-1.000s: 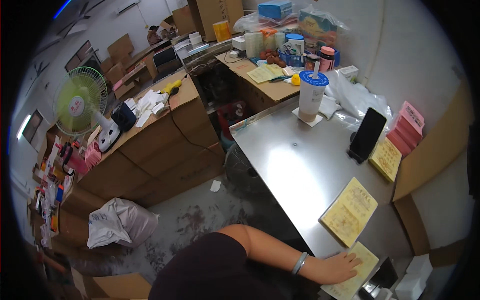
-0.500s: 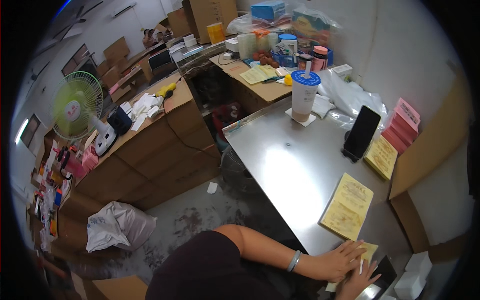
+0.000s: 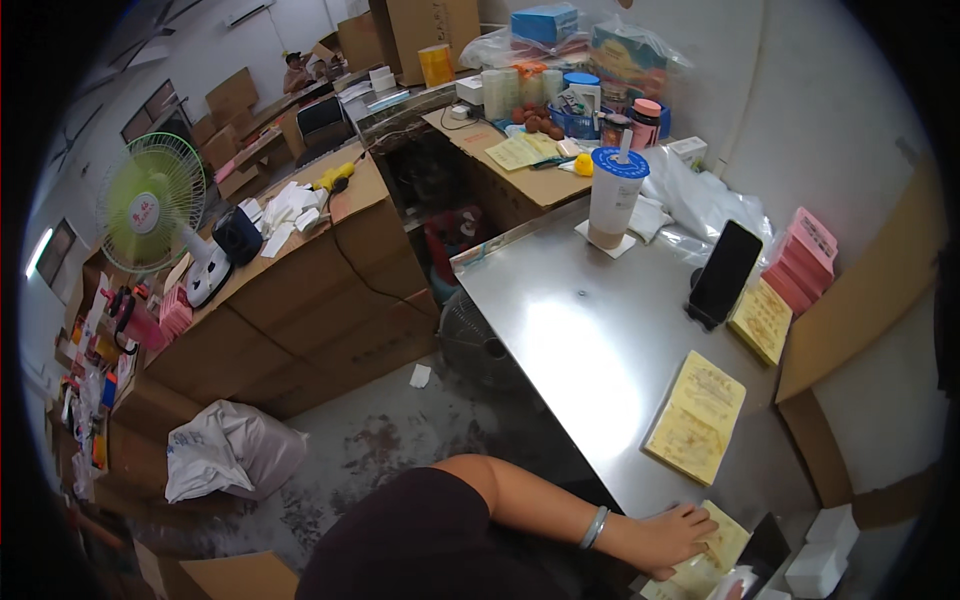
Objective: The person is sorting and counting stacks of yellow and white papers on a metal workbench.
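My left hand [image 3: 668, 540], with a silver bracelet at its wrist, lies palm down on a yellow printed paper [image 3: 724, 545] at the lower right of the metal table. Its fingers rest flat across the paper. At the bottom edge of the picture only a small part of my right hand [image 3: 736, 592] shows, beside something white [image 3: 737, 577] that is too cut off to name; its grip is hidden. Just beyond my left hand is a stack of yellow printed papers [image 3: 696, 415].
A black phone [image 3: 724, 272] leans upright near another yellow stack [image 3: 762, 320] and pink paper bundles [image 3: 803, 248]. Farther back stands a lidded drink cup [image 3: 612, 200]. White foam blocks [image 3: 822, 550] sit at the right, by a cardboard panel [image 3: 860, 290].
My right hand has drawn away from my left hand toward the bottom edge, uncovering more of the yellow paper. My left hand stays on the paper, slightly shifted.
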`<action>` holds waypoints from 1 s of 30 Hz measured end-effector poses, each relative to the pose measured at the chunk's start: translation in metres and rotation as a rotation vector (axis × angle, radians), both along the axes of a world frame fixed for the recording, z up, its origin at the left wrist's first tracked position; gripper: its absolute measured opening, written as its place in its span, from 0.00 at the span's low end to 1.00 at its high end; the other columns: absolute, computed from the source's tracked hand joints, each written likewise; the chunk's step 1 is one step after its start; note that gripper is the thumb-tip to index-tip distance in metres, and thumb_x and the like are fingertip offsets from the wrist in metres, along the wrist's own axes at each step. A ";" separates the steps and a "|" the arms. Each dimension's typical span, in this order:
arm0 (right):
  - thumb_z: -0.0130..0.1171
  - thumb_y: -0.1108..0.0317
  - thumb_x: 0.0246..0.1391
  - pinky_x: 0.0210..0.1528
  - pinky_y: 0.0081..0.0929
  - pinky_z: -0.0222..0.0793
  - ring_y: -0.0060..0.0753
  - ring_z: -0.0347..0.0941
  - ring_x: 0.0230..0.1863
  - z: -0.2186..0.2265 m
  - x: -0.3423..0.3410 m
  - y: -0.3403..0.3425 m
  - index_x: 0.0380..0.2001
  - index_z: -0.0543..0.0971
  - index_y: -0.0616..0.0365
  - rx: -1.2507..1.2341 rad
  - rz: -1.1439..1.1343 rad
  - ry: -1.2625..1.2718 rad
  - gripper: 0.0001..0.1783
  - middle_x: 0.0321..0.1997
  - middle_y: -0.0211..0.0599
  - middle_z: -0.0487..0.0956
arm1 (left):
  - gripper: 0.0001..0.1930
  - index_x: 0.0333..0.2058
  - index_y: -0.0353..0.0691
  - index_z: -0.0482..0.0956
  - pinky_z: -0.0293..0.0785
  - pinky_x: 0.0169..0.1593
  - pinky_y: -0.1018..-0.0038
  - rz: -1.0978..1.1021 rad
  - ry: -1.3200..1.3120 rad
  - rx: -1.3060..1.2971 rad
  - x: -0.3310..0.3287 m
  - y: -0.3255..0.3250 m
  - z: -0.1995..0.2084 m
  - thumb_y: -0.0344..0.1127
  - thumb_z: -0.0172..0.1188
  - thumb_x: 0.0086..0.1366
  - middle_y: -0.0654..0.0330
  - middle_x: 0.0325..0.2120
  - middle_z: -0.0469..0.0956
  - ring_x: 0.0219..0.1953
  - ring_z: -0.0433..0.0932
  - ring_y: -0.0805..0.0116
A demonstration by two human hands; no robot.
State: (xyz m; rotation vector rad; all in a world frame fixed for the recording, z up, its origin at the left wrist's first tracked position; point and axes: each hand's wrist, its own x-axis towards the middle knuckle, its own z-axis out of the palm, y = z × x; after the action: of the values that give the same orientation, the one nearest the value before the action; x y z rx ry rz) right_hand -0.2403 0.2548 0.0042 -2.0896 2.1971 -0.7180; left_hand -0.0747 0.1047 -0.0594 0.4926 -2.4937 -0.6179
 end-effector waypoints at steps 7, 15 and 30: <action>0.53 0.61 0.58 0.66 0.48 0.55 0.52 0.66 0.63 -0.002 0.041 -0.067 0.58 0.74 0.54 0.261 -0.008 0.316 0.25 0.63 0.50 0.70 | 0.27 0.44 0.35 0.76 0.57 0.58 0.55 0.063 -0.020 -0.019 0.017 -0.008 0.023 0.43 0.65 0.46 0.39 0.60 0.61 0.62 0.59 0.45; 0.56 0.70 0.55 0.55 0.45 0.68 0.55 0.74 0.50 -0.005 -0.072 -0.020 0.52 0.76 0.68 -0.472 -0.301 0.263 0.21 0.53 0.49 0.78 | 0.18 0.42 0.41 0.78 0.44 0.65 0.37 0.194 0.053 -0.177 -0.003 0.013 -0.006 0.41 0.60 0.54 0.33 0.63 0.56 0.69 0.47 0.33; 0.57 0.56 0.60 0.40 0.49 0.68 0.57 0.72 0.35 -0.017 -0.129 -0.022 0.31 0.82 0.61 -0.338 -0.683 0.533 0.17 0.34 0.51 0.76 | 0.24 0.39 0.39 0.80 0.66 0.49 0.52 -0.042 -0.347 -0.053 -0.023 -0.017 0.030 0.56 0.61 0.55 0.37 0.59 0.61 0.54 0.65 0.47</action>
State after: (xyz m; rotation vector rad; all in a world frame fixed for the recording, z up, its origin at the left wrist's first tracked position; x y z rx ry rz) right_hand -0.3688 0.2333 -0.0127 -1.7731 3.3783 -0.6313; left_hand -0.0975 0.0874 -0.0296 0.5688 -2.8460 -0.5158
